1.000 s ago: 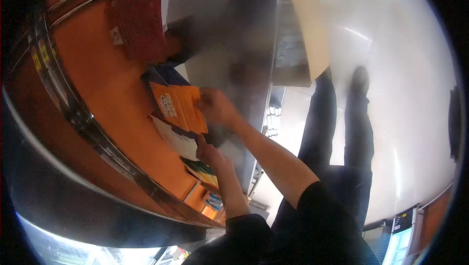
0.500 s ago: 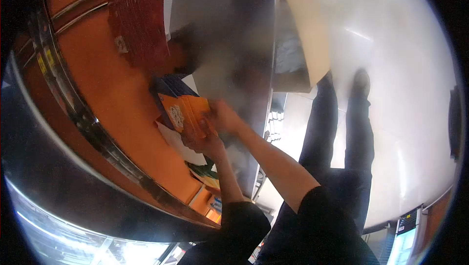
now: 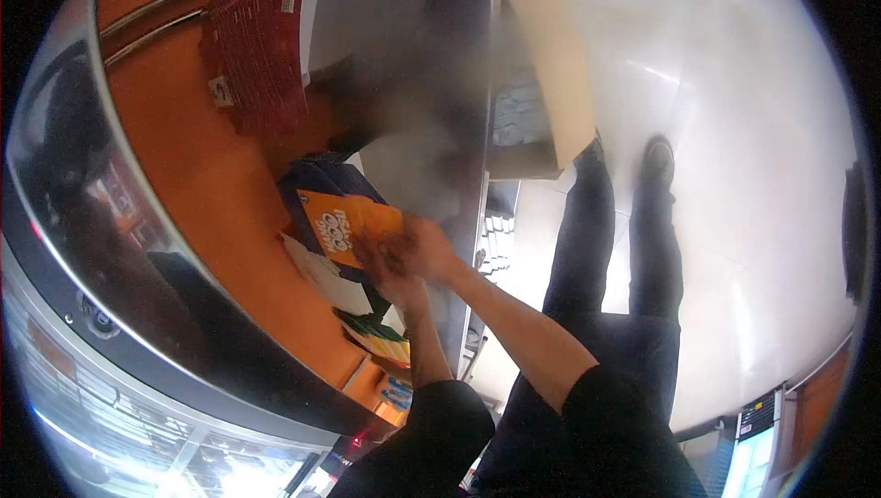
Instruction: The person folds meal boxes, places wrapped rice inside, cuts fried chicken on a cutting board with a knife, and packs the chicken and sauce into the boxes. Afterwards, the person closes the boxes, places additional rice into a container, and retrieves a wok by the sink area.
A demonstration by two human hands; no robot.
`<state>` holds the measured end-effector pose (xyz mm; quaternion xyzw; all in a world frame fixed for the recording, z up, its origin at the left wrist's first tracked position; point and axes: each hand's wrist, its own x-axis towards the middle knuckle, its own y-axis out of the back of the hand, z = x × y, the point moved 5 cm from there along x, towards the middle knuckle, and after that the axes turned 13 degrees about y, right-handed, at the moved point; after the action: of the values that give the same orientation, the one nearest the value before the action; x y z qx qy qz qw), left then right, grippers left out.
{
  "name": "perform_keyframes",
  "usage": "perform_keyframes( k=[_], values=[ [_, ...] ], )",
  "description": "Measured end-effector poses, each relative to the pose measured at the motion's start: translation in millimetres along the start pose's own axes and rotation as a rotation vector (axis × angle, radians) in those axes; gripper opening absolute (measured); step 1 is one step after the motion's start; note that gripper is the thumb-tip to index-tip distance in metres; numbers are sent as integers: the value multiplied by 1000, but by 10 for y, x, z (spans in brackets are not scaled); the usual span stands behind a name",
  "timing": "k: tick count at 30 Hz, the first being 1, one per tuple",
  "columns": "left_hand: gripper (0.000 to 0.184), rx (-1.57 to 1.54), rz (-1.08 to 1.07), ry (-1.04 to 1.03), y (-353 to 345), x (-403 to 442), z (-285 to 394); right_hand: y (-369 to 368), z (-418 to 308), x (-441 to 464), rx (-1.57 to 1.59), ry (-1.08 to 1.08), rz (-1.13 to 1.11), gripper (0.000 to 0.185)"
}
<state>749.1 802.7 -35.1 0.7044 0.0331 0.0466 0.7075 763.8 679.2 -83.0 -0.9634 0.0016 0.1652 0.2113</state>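
Observation:
An orange piece of packaging with white lettering (image 3: pixel 335 223) lies against a stack of dark blue folded packaging (image 3: pixel 317 172). My left hand (image 3: pixel 393 273) is closed on its lower right part. Right beside it, my right hand (image 3: pixel 427 246) is closed at the right edge of the same orange packaging; its fingertips are blurred and partly hidden. Below the hands are pale sheets (image 3: pixel 330 282) and green and yellow packaging (image 3: pixel 376 337).
A stack of dark red folded packaging (image 3: pixel 257 53) stands at the upper left of the metal counter (image 3: pixel 395 39). An open cardboard box (image 3: pixel 560 76) with grey contents is beyond the counter edge. A curved metal-edged barrier (image 3: pixel 165 213) runs along the left.
The left hand has moved from the lower edge of the orange packaging onto it and beside the right hand. The orange packaging appears lower and further right, as the view has shifted.

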Motion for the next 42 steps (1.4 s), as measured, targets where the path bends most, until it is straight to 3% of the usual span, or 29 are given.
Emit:
perform_keyframes(
  k=[2,5,8,11,14,18,25,29,31,33,34,36,38,42],
  values=[
    [51,-64,-14,32,57,-36,89,-104,188,-56,52,23,24,23],
    [53,-86,-16,188,197,59,100,60,-98,-153,109,53,74,22],
    [58,-212,-88,-9,191,19,161,111,-70,-198,152,81,79,22],
    [63,-144,-119,-31,249,35,189,65,-66,-144,142,171,144,22],
    [63,-80,-165,-13,221,49,35,0,-61,-171,20,190,62,22],
    [55,-359,-195,223,18,182,-593,-57,-231,-258,31,189,93,22],
    [46,-919,-296,324,-4,357,-697,-94,-477,-395,123,146,205,28],
    [46,-936,-363,375,-153,317,-850,-108,-381,-502,106,185,237,34],
    [46,-1047,-347,415,-108,257,-589,-32,-426,-579,129,134,236,33],
    [46,-815,-294,335,42,239,-382,-5,-414,-661,98,126,237,31],
    [47,-498,-250,229,147,251,-332,-28,-351,-696,53,146,239,29],
    [47,-227,-175,143,293,340,-199,26,-325,-788,46,110,233,25],
    [47,-326,-128,183,456,471,1,186,-315,-957,112,-6,218,22],
    [37,-232,118,49,550,490,177,736,-376,-1514,297,-59,255,20]
  ],
)
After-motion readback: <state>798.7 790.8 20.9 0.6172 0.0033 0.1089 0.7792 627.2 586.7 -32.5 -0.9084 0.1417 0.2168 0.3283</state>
